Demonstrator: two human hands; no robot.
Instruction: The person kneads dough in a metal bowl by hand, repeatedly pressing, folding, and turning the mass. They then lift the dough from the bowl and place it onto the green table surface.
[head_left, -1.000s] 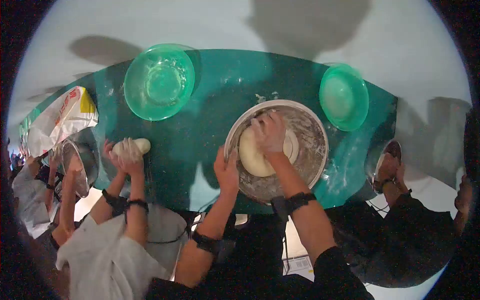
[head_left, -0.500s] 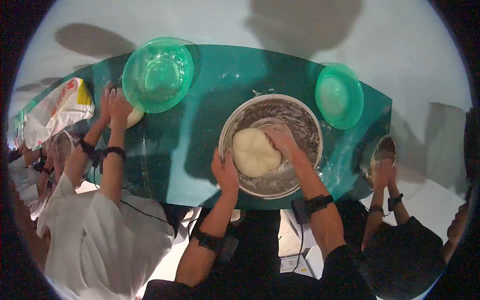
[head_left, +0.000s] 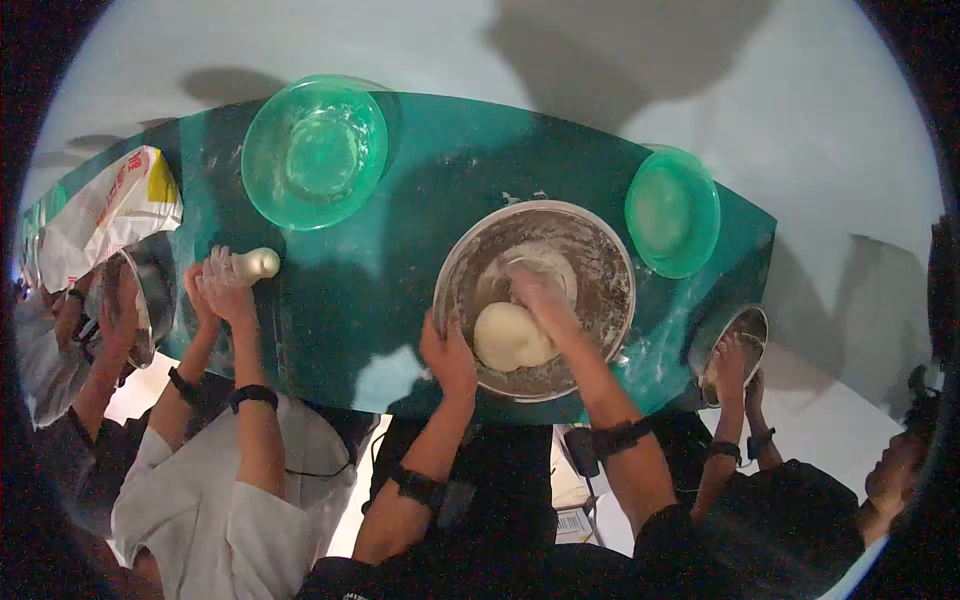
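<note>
A floured steel bowl [head_left: 600,250] sits on the green table [head_left: 340,300] in front of me. Inside it lies a pale ball of dough [head_left: 505,338], near the bowl's front wall. My left hand [head_left: 447,355] grips the bowl's near-left rim. My right hand [head_left: 540,300] presses onto the top right of the dough, its fingers curled over it. Both my wrists wear black bands.
A large green bowl [head_left: 315,150] stands at the far left, a smaller green bowl [head_left: 672,212] at the right. A person at my left works dough [head_left: 255,264] on the table beside a steel bowl [head_left: 150,295] and a flour bag [head_left: 105,215]. Another person's hands are in a steel bowl [head_left: 738,345] at the right.
My right hand has pulled the dough toward the bowl's near side and squeezed it smaller. The person at my left has drawn their dough back from the large green bowl.
</note>
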